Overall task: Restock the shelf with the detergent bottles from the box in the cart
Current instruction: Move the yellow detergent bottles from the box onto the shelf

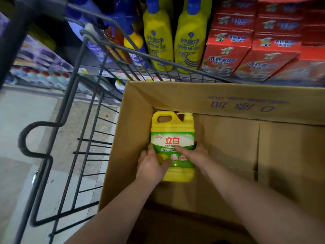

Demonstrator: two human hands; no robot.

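One yellow detergent bottle (173,127) with a green and white label lies flat in the far left corner of the open cardboard box (228,103), handle and cap pointing away from me. My left hand (151,164) grips its lower left side, thumb across the label. My right hand (197,152) holds the right side, with the thumb lying over the label. The box sits inside the wire cart (84,120).
Beyond the cart, the shelf (98,66) holds tall yellow bottles with blue caps (158,36) and stacked red cartons (246,50). Lower shelves at the left carry more goods. The floor shows through the cart's left side. The rest of the box floor is bare.
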